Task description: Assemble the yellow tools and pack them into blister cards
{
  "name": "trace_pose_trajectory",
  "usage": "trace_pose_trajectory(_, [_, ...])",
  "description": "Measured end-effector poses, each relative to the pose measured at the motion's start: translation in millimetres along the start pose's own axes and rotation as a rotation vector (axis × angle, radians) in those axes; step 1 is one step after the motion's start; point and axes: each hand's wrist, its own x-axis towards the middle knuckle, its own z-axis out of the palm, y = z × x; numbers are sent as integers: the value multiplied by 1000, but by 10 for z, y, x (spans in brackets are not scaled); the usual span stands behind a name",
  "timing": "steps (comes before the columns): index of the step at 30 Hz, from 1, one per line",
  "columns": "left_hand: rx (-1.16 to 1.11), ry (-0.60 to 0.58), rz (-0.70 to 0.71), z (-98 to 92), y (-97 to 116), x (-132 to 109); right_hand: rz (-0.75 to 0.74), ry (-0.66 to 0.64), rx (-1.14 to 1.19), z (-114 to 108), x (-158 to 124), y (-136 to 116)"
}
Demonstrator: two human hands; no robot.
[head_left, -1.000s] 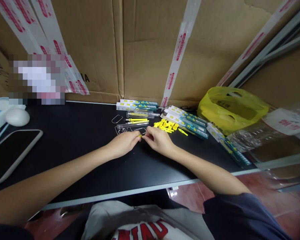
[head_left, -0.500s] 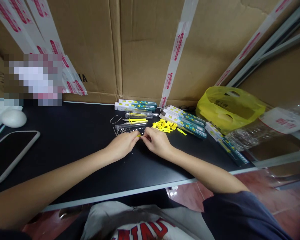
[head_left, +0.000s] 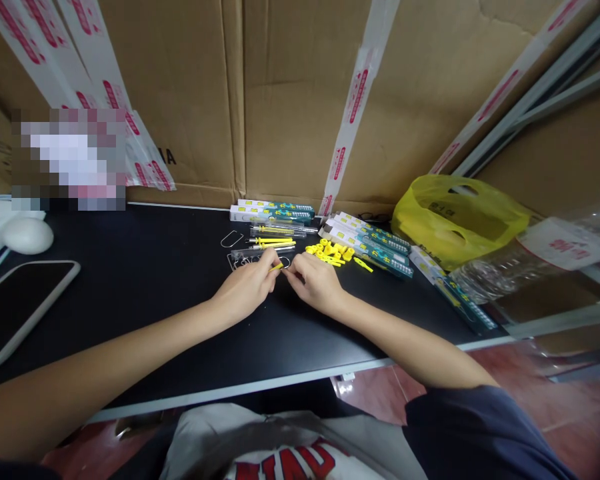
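Note:
My left hand (head_left: 245, 285) is closed in a pinch on a small yellow plastic piece (head_left: 277, 267), whose end shows past the fingertips. Facing it, my right hand (head_left: 316, 280) pinches a thin bent metal wire (head_left: 287, 261) that curves toward the yellow piece; whether the two are joined cannot be made out. Just beyond my left hand lie wire hooks (head_left: 231, 261), partly hidden by it, and clear tubes (head_left: 260, 253). Yellow rods (head_left: 273, 241) rest behind them. A heap of loose yellow parts (head_left: 330, 251) sits past my right hand.
Narrow printed boxes (head_left: 273, 212) lie along the back, with more boxes (head_left: 370, 240) to the right. A yellow plastic bag (head_left: 430, 227) and a clear bottle (head_left: 500, 267) stand at right. A phone (head_left: 25, 313) lies left on the black table (head_left: 180, 360).
My left fingers have lifted and turned slightly, exposing more of the yellow piece and the wire's curved end. The right hand stays almost in place.

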Motion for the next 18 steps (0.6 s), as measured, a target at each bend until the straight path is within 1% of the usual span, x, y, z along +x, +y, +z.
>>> trace_pose_trajectory(3, [70,18,26,20,-10,-11,-41,-2,-19,9,-5,5])
trace_pose_trajectory(8, [182,38,61,42,-41,-20,-65,-3,-29,24,-14,13])
trace_pose_trajectory(10, [133,34,67,30,-36,-18,-71,18,-7,26,-16,18])
trace_pose_trajectory(13, [-33,23,64,0,-12,-10,-52,42,59,26,-16,24])
trace_pose_trajectory(15, [-113,25,54,-14,1,-6,-38,35,85,28,-15,26])
trace_pose_trajectory(18, [-167,24,52,-14,6,-8,-37,16,86,31,-14,29])
